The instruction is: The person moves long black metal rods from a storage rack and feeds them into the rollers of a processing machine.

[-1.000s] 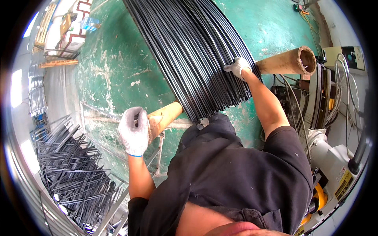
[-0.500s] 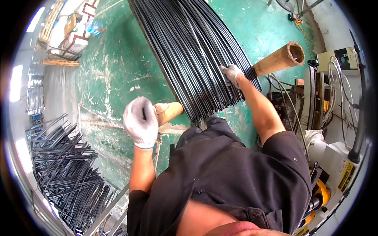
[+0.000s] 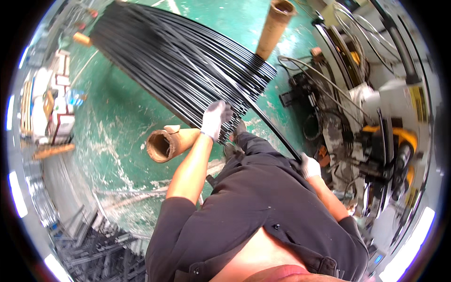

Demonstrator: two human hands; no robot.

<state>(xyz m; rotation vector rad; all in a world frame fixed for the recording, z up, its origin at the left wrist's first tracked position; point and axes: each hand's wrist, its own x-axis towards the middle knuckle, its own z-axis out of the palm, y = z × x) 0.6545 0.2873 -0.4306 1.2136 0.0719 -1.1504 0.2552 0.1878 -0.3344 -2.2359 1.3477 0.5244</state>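
A long black rod (image 3: pixel 270 124) slants from the bundle toward my right side. My right hand (image 3: pixel 310 167), in a white glove, is closed around its near end beside my hip. The rest of that rod lies over a wide layer of similar black rods (image 3: pixel 155 56). My left hand (image 3: pixel 216 117), in a white and grey glove, rests on the layer close to the near rod ends, fingers stretched over them. Brown cardboard tubes stand at the layer's sides: one tube (image 3: pixel 174 143) is by my left forearm, another tube (image 3: pixel 272 30) at the far right edge.
Machinery with cables and a yellow-and-black part (image 3: pixel 401 141) lines my right side. A heap of black rods (image 3: pixel 101 254) lies at the lower left. White boxes (image 3: pixel 61 117) stand at the far left. The green floor (image 3: pixel 110 127) is scuffed and worn.
My right hand has moved from the layer back to my side, drawing one rod out. My left hand has come from beside the left tube onto the rods. The view has turned right.
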